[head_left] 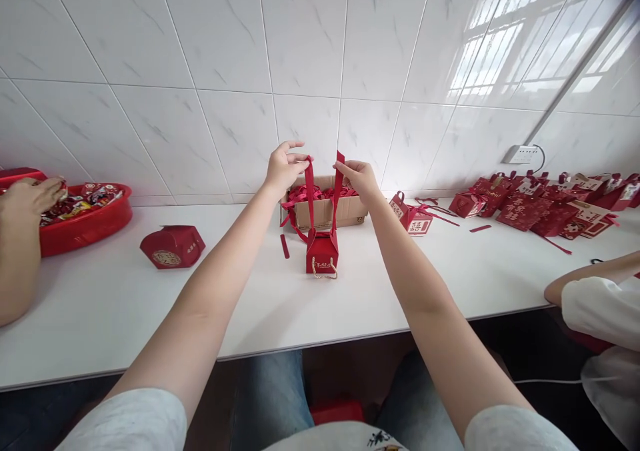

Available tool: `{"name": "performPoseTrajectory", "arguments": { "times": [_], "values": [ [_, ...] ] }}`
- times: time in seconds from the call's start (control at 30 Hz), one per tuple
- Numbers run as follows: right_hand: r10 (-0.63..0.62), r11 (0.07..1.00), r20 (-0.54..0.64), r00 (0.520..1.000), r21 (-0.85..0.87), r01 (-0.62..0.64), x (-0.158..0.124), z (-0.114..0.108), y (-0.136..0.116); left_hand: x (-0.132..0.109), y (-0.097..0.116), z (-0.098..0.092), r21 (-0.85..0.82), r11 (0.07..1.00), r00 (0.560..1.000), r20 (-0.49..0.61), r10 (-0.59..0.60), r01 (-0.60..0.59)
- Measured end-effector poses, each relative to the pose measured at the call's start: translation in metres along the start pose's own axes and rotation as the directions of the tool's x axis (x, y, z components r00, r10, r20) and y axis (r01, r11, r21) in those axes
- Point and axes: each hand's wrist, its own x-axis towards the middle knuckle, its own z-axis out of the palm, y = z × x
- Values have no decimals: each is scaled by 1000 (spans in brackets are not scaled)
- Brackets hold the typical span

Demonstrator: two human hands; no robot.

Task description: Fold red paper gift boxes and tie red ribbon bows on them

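Note:
A small red gift box [322,254] with a gold rope handle stands on the white table in front of me. From its top rises a red ribbon [311,194], its two ends held up and apart. My left hand [287,166] pinches the left end between thumb and fingers. The right end is pinched in my right hand [358,176]. Behind the box sits a cardboard box [350,210] full of red ribbon, partly hidden by my hands and the held ribbon.
Left of me lie a red box [173,247] and a red basin [83,232] of wrapped sweets, with another person's hand [33,198] over it. Several red gift boxes [525,204] crowd the right, near a co-worker's arm [595,274]. A power strip [521,154] is against the wall.

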Motion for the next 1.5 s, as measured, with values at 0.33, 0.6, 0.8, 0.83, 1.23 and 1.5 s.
{"name": "performPoseTrajectory", "arguments": {
  "times": [0.33, 0.6, 0.8, 0.83, 1.23, 1.5],
  "values": [
    [-2, 1000, 17, 1000, 10, 1, 1, 3, -1, 3, 2, 5, 0, 999, 999, -11, 50, -50],
    [-3, 997, 41, 999, 72, 0, -2, 5, -1, 3, 4, 6, -49, 992, 993, -14, 117, -118],
    [5, 997, 48, 999, 78, -9, 1, 3, 5, 4, 6, 7, -33, 990, 990, -12, 137, -137],
    [-1, 996, 55, 998, 94, -4, 2, 4, 6, 5, 6, 7, -31, 989, 990, -3, 141, -141],
    [11, 1000, 111, 994, 2, -11, -1, 29, -13, 7, 23, 17, 217, 946, 951, 247, 186, -241],
    [-80, 989, 260, 962, -96, 109, -3, 23, -15, 12, 21, 14, 264, 934, 954, 239, 180, -242]
  ]
}}
